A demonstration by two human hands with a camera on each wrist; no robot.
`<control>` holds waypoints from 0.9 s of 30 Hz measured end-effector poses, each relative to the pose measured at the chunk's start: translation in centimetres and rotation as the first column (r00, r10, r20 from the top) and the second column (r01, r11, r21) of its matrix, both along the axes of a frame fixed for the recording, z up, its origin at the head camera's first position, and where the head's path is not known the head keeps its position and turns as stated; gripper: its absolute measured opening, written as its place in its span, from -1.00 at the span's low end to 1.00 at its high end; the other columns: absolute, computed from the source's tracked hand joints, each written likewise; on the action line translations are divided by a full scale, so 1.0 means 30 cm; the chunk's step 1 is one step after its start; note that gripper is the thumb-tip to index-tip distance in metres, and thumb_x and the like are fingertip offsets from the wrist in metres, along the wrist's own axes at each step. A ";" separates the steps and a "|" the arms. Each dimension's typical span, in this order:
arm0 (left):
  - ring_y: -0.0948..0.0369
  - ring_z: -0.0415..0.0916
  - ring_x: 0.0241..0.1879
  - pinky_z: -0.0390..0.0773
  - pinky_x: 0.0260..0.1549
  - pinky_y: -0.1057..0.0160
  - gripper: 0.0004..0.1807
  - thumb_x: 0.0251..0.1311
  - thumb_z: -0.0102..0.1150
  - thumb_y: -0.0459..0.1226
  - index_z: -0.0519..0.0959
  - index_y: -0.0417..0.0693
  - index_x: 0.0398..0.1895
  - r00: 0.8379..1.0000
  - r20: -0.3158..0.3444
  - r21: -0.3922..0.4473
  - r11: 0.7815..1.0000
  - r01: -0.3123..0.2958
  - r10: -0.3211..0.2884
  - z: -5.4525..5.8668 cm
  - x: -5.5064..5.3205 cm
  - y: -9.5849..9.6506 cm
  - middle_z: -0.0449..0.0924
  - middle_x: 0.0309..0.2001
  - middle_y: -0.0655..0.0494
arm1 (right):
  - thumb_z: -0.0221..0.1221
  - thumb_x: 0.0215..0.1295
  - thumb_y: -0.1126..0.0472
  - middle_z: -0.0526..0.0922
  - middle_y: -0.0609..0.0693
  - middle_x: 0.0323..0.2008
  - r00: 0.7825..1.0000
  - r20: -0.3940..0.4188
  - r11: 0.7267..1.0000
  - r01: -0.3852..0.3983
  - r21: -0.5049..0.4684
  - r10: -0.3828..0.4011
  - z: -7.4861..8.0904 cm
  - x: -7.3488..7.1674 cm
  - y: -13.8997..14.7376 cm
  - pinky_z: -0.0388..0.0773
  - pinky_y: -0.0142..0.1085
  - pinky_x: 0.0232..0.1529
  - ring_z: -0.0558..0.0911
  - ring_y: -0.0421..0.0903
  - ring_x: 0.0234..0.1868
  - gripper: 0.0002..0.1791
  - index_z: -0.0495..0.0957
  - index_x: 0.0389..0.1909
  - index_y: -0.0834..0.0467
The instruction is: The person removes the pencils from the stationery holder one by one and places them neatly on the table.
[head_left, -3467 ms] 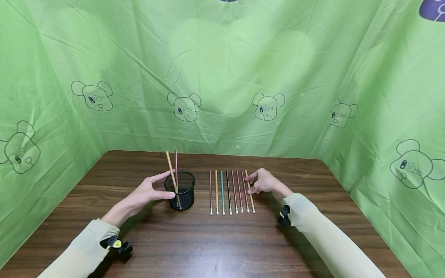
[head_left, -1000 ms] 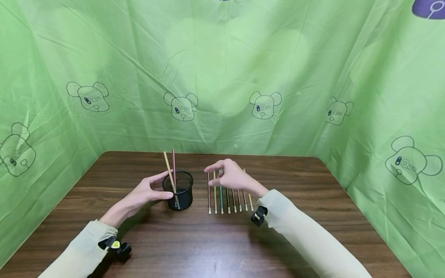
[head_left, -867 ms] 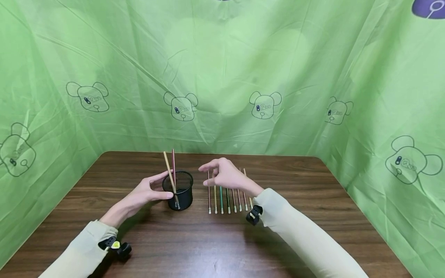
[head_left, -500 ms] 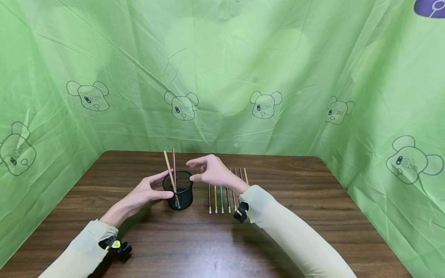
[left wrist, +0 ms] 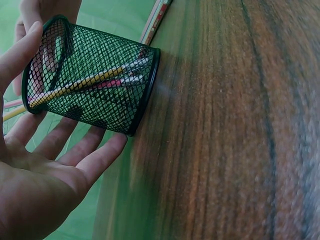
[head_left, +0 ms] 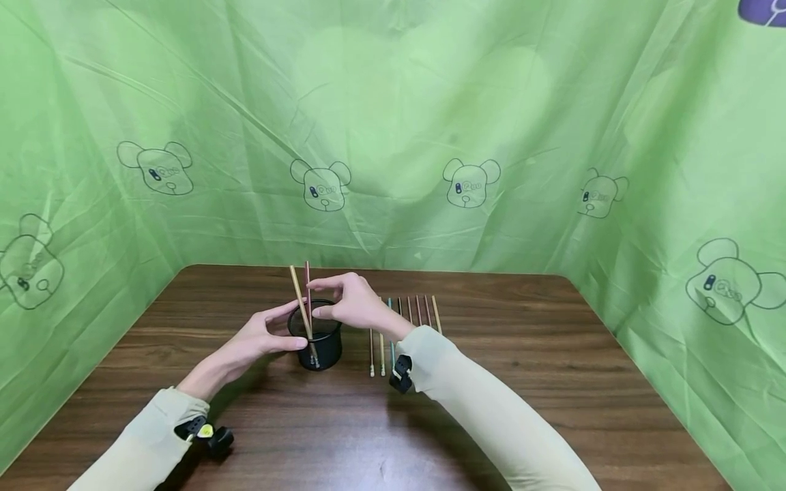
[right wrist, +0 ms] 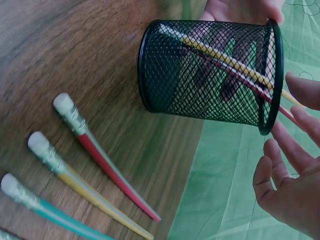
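A black mesh pencil cup [head_left: 325,349] stands upright on the table, with a yellow pencil [head_left: 297,290] and a red pencil [head_left: 308,276] leaning in it, eraser ends down. My left hand [head_left: 260,337] holds the cup from its left, thumb at the near side and fingers behind. Above the cup's rim is my right hand [head_left: 356,303], thumb and forefinger apart. Its forefinger tip is at the red pencil; whether they touch I cannot tell. In the right wrist view both pencils pass close to the thumb [right wrist: 305,92].
Right of the cup several pencils lie side by side in a row, partly hidden under my right arm. Among them are a red pencil [right wrist: 112,167], a yellow pencil [right wrist: 95,195] and a teal pencil [right wrist: 65,220]. A green curtain [head_left: 393,225] surrounds the brown wooden table [head_left: 319,436].
My right hand has left the yellow pencil at the row's right end and moved left over the row to the cup. The left hand has stayed on the cup.
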State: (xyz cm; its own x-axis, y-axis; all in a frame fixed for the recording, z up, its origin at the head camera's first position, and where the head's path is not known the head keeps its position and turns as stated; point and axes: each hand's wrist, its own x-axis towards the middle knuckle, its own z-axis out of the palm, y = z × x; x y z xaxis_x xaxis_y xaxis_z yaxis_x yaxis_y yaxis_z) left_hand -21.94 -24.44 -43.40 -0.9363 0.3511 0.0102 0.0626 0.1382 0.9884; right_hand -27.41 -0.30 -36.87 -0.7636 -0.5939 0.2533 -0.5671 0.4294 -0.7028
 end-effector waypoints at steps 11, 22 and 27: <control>0.04 0.50 0.31 0.54 0.12 0.27 -0.04 0.26 0.48 -0.27 0.18 -0.09 0.67 1.000 -0.001 -0.022 1.000 -0.011 0.011 0.009 0.004 -0.001 0.33 0.51 -0.21 | 0.52 0.20 0.23 0.79 -0.05 0.06 1.000 -0.005 1.000 0.012 0.020 -0.012 -0.002 -0.004 -0.026 0.44 -0.38 -0.38 0.55 -0.18 -0.40 -0.44 0.71 0.26 0.01; 0.01 0.51 0.30 0.56 0.10 0.27 -0.02 0.27 0.47 -0.28 0.14 -0.13 0.68 1.000 0.010 -0.005 1.000 -0.001 0.001 0.006 0.007 0.001 0.32 0.51 -0.24 | 0.52 0.21 0.24 0.79 -0.12 0.01 0.999 0.021 0.999 0.037 -0.002 -0.037 -0.009 -0.008 -0.013 0.44 -0.37 -0.43 0.55 -0.26 -0.48 -0.47 0.73 0.24 -0.01; -0.08 0.48 0.33 0.57 0.09 0.25 -0.02 0.28 0.45 -0.31 0.12 -0.14 0.68 1.000 0.007 0.001 1.000 0.001 -0.001 0.006 0.008 0.002 0.31 0.51 -0.27 | 0.53 0.20 0.24 0.79 -0.13 0.00 0.999 -0.005 0.999 0.046 0.001 -0.046 -0.011 -0.014 -0.003 0.45 -0.37 -0.42 0.57 -0.24 -0.48 -0.46 0.73 0.24 -0.01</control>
